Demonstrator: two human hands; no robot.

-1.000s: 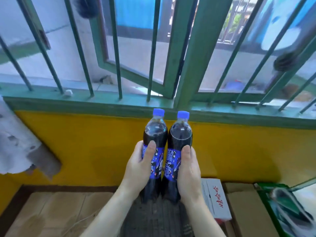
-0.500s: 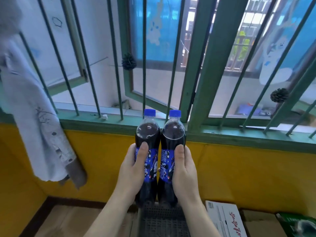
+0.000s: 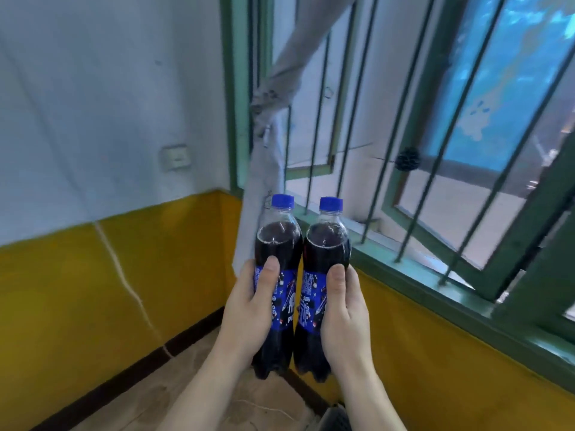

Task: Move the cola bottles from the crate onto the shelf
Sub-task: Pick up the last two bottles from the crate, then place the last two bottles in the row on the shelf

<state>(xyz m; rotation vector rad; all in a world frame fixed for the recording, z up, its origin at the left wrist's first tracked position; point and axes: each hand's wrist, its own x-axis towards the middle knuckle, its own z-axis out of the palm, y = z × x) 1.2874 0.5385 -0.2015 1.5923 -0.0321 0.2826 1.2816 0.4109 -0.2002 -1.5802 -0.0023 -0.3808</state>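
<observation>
Your left hand [image 3: 249, 309] squeezes one cola bottle [image 3: 277, 275], your right hand [image 3: 342, 312] the other bottle [image 3: 323, 281] (up in the air). No shelf shows; turning fast could bump them loose.

Two bare forearms came in from the bottom edge — no sleeves visible up to where the picture cut them off. Left hand [image 3: 249, 309] and right hand [image 3: 343, 312] were both bare: no gloves, rings, watch or wristband. Thumbnails were short and plain — unpainted. Nothing else of the person was in shot.
</observation>
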